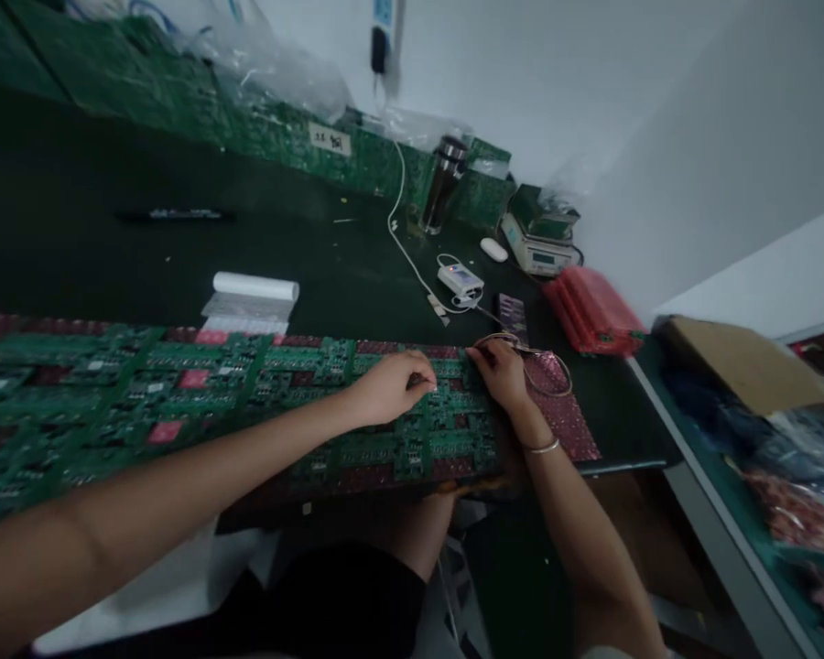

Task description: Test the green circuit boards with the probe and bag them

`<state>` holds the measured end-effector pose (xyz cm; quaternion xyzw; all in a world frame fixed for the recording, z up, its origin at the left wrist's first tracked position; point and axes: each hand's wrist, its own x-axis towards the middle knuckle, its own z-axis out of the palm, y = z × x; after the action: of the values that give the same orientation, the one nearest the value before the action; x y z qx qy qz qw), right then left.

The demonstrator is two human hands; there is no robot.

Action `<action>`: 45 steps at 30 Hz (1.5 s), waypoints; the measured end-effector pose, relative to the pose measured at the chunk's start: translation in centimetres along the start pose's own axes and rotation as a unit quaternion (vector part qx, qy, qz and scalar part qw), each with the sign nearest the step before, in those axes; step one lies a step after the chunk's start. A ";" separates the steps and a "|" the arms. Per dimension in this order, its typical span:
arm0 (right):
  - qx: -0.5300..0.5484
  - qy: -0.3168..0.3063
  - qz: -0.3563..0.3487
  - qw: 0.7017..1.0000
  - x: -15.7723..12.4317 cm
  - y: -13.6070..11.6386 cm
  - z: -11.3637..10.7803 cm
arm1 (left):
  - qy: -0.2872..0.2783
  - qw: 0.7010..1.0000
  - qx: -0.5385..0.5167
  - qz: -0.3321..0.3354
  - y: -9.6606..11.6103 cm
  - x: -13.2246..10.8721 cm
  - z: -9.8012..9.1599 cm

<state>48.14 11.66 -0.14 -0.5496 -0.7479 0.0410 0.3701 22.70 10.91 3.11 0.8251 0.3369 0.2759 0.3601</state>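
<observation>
Green circuit boards lie in a long row along the front of the dark table, over pink bubble wrap. My left hand hovers over the right-hand boards with thumb and forefinger pinched. A tiny pale speck shows at its fingertips, too small to name. My right hand is at the upper right corner of the last board, its fingertips close together against the edge. Whatever they may grip is hidden. Beside that hand lie a thin looped cable and a pink bubble-wrap sheet.
Behind the boards lies a white label roll. Farther back are a black marker, a dark tumbler, a small white device with cables and a digital scale. Red bubble-wrapped packs stand at the right.
</observation>
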 end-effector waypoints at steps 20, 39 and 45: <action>-0.026 0.026 -0.033 0.999 0.5 0.2 1.1 | -0.036 0.997 0.070 -0.010 -0.1 2.4 0.8; -0.014 0.034 -0.040 0.999 0.6 0.3 1.1 | -0.047 0.995 0.073 -0.046 0.2 2.6 1.0; 0.001 0.048 -0.035 0.998 0.7 0.3 1.4 | -0.053 0.995 0.074 -0.049 0.1 2.6 1.1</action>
<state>47.41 12.82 -0.94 -0.5241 -0.7482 0.0024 0.4069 25.11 12.40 3.15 0.8454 0.3770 0.1879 0.3285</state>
